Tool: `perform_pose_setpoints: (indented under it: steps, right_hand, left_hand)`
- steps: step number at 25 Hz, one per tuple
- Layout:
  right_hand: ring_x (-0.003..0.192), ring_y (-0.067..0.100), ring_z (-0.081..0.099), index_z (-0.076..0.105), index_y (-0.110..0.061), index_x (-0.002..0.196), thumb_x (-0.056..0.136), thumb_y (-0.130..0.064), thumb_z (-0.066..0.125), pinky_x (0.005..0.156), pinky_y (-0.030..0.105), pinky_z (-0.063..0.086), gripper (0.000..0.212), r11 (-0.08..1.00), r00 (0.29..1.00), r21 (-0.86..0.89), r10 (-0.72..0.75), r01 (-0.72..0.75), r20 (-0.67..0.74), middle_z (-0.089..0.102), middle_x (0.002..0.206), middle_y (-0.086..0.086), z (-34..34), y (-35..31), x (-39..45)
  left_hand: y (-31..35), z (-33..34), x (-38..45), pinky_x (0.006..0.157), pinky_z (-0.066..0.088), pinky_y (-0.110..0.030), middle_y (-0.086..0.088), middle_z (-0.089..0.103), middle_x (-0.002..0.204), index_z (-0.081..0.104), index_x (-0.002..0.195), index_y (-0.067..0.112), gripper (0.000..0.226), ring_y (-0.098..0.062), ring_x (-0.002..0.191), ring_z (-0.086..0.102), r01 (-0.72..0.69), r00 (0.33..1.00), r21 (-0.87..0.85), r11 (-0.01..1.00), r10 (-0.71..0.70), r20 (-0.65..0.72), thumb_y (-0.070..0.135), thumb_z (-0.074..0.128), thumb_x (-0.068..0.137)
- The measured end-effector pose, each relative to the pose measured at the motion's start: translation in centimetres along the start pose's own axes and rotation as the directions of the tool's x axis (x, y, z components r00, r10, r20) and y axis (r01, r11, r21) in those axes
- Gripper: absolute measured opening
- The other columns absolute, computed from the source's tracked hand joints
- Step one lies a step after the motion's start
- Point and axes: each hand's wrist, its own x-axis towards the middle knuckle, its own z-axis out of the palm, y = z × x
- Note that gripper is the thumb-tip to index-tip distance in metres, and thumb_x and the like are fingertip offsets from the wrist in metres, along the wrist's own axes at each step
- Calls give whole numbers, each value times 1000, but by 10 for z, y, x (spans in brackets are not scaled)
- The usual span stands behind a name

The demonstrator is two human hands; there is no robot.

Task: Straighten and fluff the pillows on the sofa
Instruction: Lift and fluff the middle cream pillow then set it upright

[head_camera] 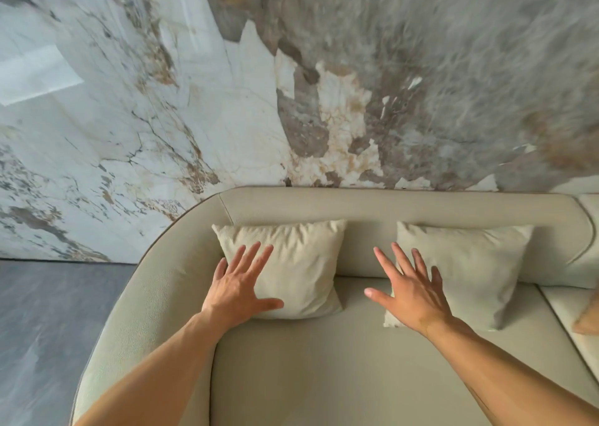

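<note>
Fingers [249, 257] on the left hand [238, 291] were spread out straight, not curled round anything, with the palm laid flat against the lower left part of the left pillow [291, 263]. Thumb stuck out to the side along the pillow's bottom edge. Same deal on the other side: the right hand [411, 296] had its fingers fanned wide and relaxed, nothing gripped, sitting over the left edge of the right pillow [473, 270]. Honestly couldn't tell if that one was actually pressing on the pillow or just hovering right in front of it.

Only the one head view here, looking down. Both pillows were cream-coloured squares, propped upright and leaning back against the backrest of the sofa [356, 377], standing on the seat cushion. They sat apart from each other with a strip of bare backrest between them. The left one was tucked near the curved armrest end, the right one near the seam where the next seat section began. Both looked a bit creased.

At the far right edge a bit of an orange-brown cushion [588, 318] poked into view. Behind the sofa was a marble wall [162, 117] with grey and tan veining, and a grey floor [48, 328] off to the left.
</note>
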Motion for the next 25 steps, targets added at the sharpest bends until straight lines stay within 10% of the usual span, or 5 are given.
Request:
perform_pose_setpoints:
  steps: [16, 25]
  right_hand:
    - [148, 30, 3, -1, -49, 149, 81, -74, 44, 114, 56, 11, 85, 993, 994, 77, 89, -84, -67, -12, 162, -10, -121, 295, -112]
    - [149, 27, -1, -2, -47, 150, 82, -74, 43, 115, 58, 14, 85, 979, 984, 108, 175, -171, -33, -10, 162, -9, -132, 366, -130]
  left_hand:
    - [305, -15, -28, 121, 6, -49, 9, -2, 165, -3, 153, 45, 110, -19, 152, -3, 78, 986, -47, 996, -84, -144, 83, 54, 68]
    - [363, -18, 0, 121, 9, -50, 8, 4, 165, 1, 153, 45, 110, -18, 152, 2, 67, 989, -112, 991, -81, -123, 84, 56, 66]
